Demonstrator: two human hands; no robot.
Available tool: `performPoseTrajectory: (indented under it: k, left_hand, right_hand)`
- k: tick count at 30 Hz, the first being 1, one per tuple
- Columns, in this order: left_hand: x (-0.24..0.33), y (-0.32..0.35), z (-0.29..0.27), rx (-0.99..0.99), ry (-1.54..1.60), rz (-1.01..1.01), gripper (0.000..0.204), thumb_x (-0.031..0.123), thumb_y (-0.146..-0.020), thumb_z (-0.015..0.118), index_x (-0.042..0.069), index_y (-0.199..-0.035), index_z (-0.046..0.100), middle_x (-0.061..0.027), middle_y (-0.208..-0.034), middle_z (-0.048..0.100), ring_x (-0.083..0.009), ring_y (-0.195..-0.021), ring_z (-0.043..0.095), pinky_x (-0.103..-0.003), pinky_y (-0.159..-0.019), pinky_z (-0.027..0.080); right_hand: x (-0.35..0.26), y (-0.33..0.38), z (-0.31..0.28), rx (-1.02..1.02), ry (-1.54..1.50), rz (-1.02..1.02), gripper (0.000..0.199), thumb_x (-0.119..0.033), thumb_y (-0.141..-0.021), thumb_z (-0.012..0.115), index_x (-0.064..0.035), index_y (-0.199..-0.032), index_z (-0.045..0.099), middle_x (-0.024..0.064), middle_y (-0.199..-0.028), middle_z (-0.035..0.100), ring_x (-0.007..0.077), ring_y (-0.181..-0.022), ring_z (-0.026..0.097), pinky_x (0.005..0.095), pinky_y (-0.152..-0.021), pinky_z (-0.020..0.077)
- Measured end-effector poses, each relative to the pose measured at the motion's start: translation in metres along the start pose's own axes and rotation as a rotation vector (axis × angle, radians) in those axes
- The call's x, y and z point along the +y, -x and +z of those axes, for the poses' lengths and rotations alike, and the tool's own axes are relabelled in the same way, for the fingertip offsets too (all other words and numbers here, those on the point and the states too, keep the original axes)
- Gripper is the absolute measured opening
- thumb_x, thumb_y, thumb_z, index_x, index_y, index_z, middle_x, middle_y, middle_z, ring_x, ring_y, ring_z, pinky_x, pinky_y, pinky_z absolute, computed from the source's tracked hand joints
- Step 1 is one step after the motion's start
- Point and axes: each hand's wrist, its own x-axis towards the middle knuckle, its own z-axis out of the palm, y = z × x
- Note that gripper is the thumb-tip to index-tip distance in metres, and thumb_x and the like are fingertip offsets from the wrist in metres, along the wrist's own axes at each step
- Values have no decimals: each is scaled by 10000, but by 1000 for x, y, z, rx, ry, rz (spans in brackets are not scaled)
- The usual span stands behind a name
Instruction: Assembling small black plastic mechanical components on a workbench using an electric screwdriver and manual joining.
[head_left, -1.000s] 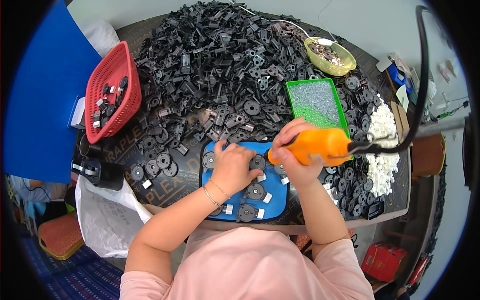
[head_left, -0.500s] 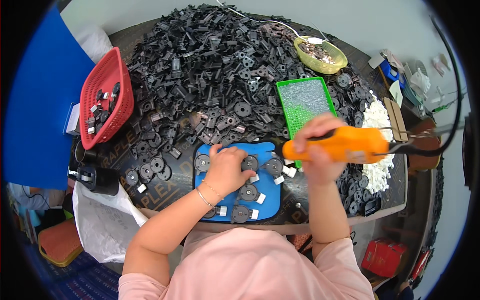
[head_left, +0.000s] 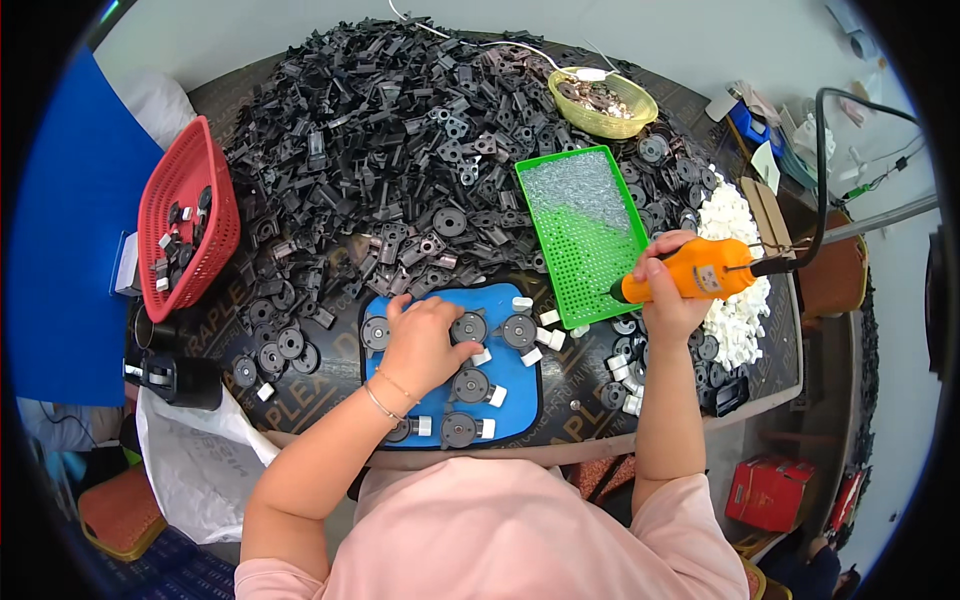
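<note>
My left hand (head_left: pixel 425 345) rests palm down on a blue mat (head_left: pixel 515 405), its fingers and thumb spread. The thumb touches or lies close to a black round part (head_left: pixel 468 327) with a white tab; what lies beneath the palm is hidden. Several similar assemblies, such as one black disc with a white tab (head_left: pixel 471 385), surround this hand on the mat. My right hand (head_left: pixel 672 295) is wrapped round an orange electric screwdriver (head_left: pixel 705 270). Its dark tip points left, over the right edge of a green perforated tray (head_left: pixel 580 265) holding many small silvery screws (head_left: pixel 580 187).
A large heap of black plastic parts (head_left: pixel 340 140) covers the table's back. A red basket (head_left: pixel 190 220) stands left and a yellow basket (head_left: pixel 605 110) back right. White pieces (head_left: pixel 735 300) are piled right. The screwdriver's black cable (head_left: pixel 820 180) arcs upward. A tape dispenser (head_left: pixel 180 375) sits left.
My right hand has moved the screwdriver slightly right relative to the green tray, uncovering its lower end. The whole view has shifted a little. My left hand keeps its place on the mat.
</note>
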Motion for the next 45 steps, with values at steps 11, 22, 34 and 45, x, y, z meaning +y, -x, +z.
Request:
performPoseTrajectory:
  k: [11, 22, 34, 45]
  left_hand:
    - [1, -1, -3, -12, 4, -9, 410, 283, -622, 821, 33, -911, 674, -84, -839, 631, -264, -888, 602, -468, -986, 290]
    - [0, 0, -3, -15, 21, -27, 405, 282, -633, 816, 36, -922, 674, -83, -855, 631, -269, -890, 604, -462, -989, 287]
    - [-2, 0, 1, -12, 22, -8, 407, 299, -628, 816, 66, -926, 666, -72, -867, 624, -259, -893, 608, -457, -979, 294]
    - [-9, 2, 10, 56, -3, 44, 348, 282, -637, 802, 101, -899, 662, -64, -823, 607, -260, -887, 601, -463, -960, 302]
  right_hand:
    - [0, -1, -2, -21, 25, -12, 199, 62, -781, 592, 0, -942, 492, 95, -881, 497, 153, -642, 531, 278, -619, 463]
    - [-20, -2, 23, 23, -221, 0, 212, 49, -748, 628, -2, -918, 512, 100, -889, 513, 155, -674, 563, 261, -600, 500]
    - [-2, 31, 124, -330, -230, 0, 215, 76, -742, 606, -2, -915, 505, 115, -894, 490, 163, -657, 564, 278, -604, 500]
    - [1, 32, 131, -481, -39, -134, 192, 32, -752, 653, -16, -889, 528, 101, -891, 514, 138, -689, 562, 254, -604, 485]
